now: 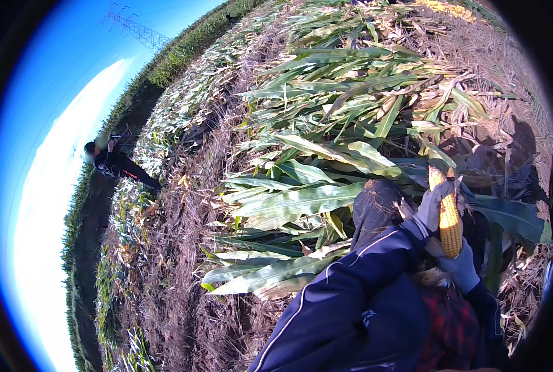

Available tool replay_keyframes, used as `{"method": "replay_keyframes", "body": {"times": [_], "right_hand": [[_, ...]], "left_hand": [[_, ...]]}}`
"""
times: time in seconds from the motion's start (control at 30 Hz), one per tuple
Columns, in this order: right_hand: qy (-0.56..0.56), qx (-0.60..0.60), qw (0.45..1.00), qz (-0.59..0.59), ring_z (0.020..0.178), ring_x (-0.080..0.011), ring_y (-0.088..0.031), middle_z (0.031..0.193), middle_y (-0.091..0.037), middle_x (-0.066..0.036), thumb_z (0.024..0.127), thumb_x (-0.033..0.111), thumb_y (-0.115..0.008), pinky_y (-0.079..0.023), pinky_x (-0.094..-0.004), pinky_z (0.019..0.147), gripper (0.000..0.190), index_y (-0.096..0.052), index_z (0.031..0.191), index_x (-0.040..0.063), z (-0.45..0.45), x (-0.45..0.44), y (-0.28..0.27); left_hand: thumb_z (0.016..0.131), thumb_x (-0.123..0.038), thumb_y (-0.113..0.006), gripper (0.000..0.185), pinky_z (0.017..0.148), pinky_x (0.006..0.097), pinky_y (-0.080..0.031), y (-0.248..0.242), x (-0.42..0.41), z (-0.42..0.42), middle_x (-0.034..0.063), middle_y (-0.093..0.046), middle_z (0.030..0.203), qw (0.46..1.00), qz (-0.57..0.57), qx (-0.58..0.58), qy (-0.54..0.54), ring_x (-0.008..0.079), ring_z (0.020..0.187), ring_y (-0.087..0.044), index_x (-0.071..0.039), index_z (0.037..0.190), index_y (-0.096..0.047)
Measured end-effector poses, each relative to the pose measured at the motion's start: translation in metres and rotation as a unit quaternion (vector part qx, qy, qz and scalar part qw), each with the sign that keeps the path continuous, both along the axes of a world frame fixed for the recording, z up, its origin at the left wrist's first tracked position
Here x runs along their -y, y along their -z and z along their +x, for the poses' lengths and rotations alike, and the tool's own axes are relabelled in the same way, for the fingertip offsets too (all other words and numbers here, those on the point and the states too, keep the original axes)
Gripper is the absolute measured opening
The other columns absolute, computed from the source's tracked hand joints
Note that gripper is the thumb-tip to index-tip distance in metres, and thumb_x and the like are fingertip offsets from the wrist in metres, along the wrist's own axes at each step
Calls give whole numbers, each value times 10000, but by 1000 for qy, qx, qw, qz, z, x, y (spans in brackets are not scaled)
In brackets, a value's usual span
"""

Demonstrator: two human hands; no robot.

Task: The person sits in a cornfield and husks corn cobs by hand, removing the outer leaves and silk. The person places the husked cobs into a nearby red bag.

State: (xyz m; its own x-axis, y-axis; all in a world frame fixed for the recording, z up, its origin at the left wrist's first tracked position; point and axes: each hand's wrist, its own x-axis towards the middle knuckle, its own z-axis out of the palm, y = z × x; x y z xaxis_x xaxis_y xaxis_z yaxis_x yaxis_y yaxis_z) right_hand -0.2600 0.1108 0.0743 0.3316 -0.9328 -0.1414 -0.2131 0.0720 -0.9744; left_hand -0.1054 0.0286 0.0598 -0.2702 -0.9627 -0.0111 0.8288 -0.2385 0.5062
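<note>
An ear of yellow corn [450,225], bared of its husk along most of its length, is between my two gloved hands. My left hand [430,207] wraps around the ear's upper part, and pale husk shreds stick out beside its fingers. Lower down, my right hand [462,267] cups the thick end from beneath, its fingers partly hidden by the ear. Pale husk [432,277] lies by that glove. Close to the left hand is my dark-trousered knee [378,204], with bits of dry plant stuck to it.
Cut corn stalks with long green leaves [299,200] lie in a heap before me. Dry stubble [178,269] runs beyond them. A pile of yellow ears [448,9] sits far off. Another person [120,162] stands across the field, near standing corn [178,60] and a lattice pylon [139,32].
</note>
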Motion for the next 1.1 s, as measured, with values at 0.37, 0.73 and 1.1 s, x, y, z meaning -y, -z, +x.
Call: {"method": "replay_keyframes", "body": {"times": [0.37, 0.73, 1.1], "right_hand": [[-346, -85, 859, -368, 872, -360, -669, 936, -688, -127, 826, 135, -592, -546, -431, 741, 350, -566, 1170, 78, -49, -11, 51], [-236, -232, 892, -308, 1050, -344, -632, 1117, -637, -219, 769, 434, -762, -516, -415, 872, 613, -586, 1177, 11, -23, 56, 7], [-83, 70, 993, 48, 1086, -250, -599, 1140, -610, -200, 760, 349, -805, -477, -385, 947, 772, -446, 1312, -54, 9, 63, 27]], "left_hand": [[960, -285, -596, 364, 755, 249, -515, -11, -22, -26, 50, -645, 987, 936, 25, 186, 299, 125, 857, -621, -13, 1203, -606], [884, -546, -583, 459, 769, 375, -541, -70, 11, 126, 85, -642, 821, 922, -40, 110, -368, 231, 766, -635, -94, 959, -594], [1015, -478, -436, 604, 975, 377, -480, -34, -16, 7, 121, -530, 1295, 979, 48, 199, -19, 231, 1128, -572, -56, 1442, -369]]}}
